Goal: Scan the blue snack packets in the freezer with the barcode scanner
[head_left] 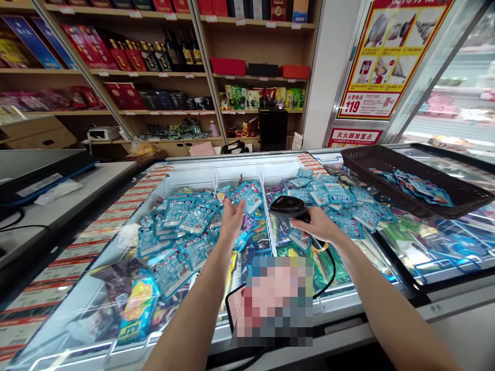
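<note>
My left hand (232,218) is over the freezer's left bin, thumb and fingertips apart. The thumb is close to a light-blue packet (248,198) with a printed barcode; whether they touch is unclear. More blue packets (181,212) lie heaped on that side. My right hand (317,225) is closed around a black handheld barcode scanner (289,207), its head pointing left. A cable (333,270) curves down from its handle. Another heap of blue packets (335,194) spreads beneath and beyond the scanner. Below my hands is a phone (231,304), its screen mostly blurred out.
A white wire divider (267,221) splits the chest freezer. A dark brown tray (386,198) with several packets rests on the right freezer rim. At left is a counter (101,190) with a dark device. Stocked shelves (154,73) and a poster (386,62) stand behind.
</note>
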Motion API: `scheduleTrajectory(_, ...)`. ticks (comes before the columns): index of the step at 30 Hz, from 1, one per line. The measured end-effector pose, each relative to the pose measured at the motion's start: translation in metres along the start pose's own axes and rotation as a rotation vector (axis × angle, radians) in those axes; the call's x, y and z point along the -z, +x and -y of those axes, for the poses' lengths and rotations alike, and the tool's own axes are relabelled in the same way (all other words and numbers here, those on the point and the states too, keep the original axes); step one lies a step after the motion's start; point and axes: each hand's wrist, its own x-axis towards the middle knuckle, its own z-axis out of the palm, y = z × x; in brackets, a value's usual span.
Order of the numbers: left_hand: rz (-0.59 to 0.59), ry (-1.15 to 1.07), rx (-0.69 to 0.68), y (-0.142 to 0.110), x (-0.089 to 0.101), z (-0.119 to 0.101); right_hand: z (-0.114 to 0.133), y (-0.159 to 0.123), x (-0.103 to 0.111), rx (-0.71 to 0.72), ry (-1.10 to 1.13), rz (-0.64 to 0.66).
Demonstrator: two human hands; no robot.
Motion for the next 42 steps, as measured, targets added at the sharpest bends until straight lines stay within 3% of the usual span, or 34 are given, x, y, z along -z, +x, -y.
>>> scheduleTrajectory(36, 0.005, 0.147, -0.038, 0.001, 0.002, 0.002, -0.005, -0.001, 0.004, -0.004, 0.063, -0.054)
scheduleTrajectory(39, -0.066, 0.259, -0.095, 0.000, 0.001, -0.001, -0.005, -0.002, 0.009, -0.021, 0.063, -0.083)
scheduleTrajectory(42, -0.190, 0.549, -0.207, 0.001, 0.004, -0.010, -0.010, -0.001, 0.013, -0.041, 0.058, -0.143)
